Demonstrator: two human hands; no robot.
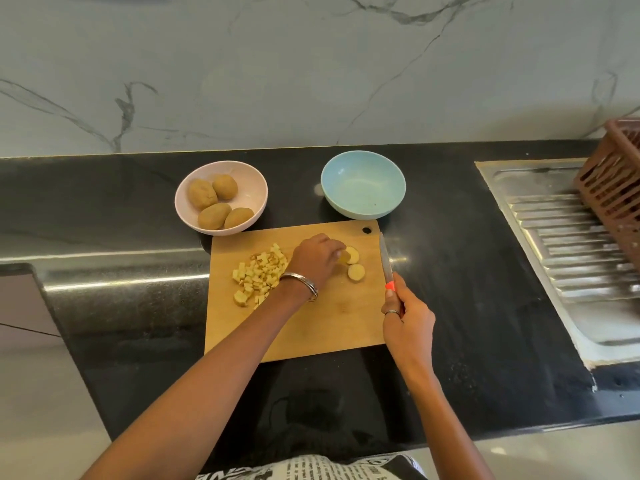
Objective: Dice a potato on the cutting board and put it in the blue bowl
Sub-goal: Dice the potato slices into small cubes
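A wooden cutting board (311,327) lies on the black counter. A pile of diced potato (259,275) sits on its left part. Two round potato slices (356,271) lie near its right side. My left hand (317,259) reaches over the board, its fingertips pinched on the farther slice (352,254). My right hand (408,323) is shut on a knife (386,261) with an orange-tipped handle; the blade points away along the board's right edge. The blue bowl (363,184) stands just behind the board and looks empty.
A pale pink bowl (258,188) with several whole potatoes stands behind the board's left corner. A steel sink drainboard (561,244) is set into the counter at the right, with a brown plastic basket (616,178) over it. A marble wall rises behind.
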